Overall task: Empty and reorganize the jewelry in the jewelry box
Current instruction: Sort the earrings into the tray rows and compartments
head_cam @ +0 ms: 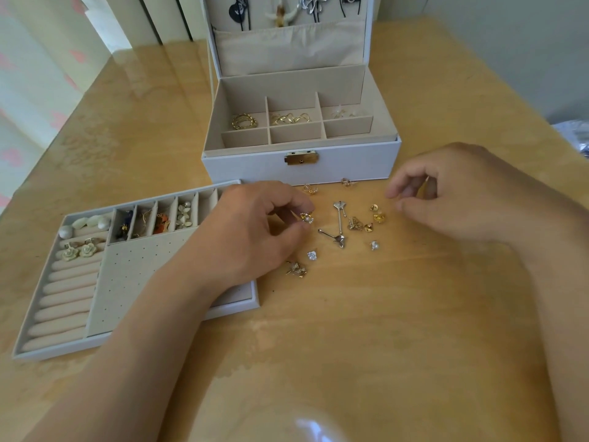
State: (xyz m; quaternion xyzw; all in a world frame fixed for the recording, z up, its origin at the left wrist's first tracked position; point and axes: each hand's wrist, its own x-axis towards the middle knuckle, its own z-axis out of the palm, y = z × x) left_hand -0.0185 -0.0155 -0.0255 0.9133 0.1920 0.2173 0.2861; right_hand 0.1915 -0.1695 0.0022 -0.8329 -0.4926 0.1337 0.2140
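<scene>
Roughly mid-task, by your layout. The jewelry box [301,167] stands open at the back of the bench [350,330], lid upright, with necklaces [280,11] hanging inside the lid.

Done so far, as far as can be seen:
- The tray [137,269] is out of the box and lies in front of it to the left, touching or nearly touching its front corner. The tray's narrow slots hold several earrings, and the rose earrings [79,250] sit on the ring rolls. The perforated stud panel looks unfilled.
- In the box's own compartments, gold rings [243,121] lie at back left, more gold pieces [290,118] at back middle, and pale clear pieces [342,113] at back right. The front row shows nothing.

Left to do: a scatter of loose pieces lies on the bench just in front of the box's latch — two long silver pieces [339,218], gold backs [377,216], a white rose stud [312,255], a gold cluster [296,269], and two small pieces close against the box front. All of it needs a home.

Hands: your left hand [255,231] pinches a small pearl earring [307,217] between thumb and forefinger in front of the box, just beside the scatter. Your right hand [462,199] hovers in front of the box's right corner — fingers loosely curled, nothing visible between finger and thumb.

Judgement: sorting is under way, and the scatter is the bulk of what remains.
</scene>
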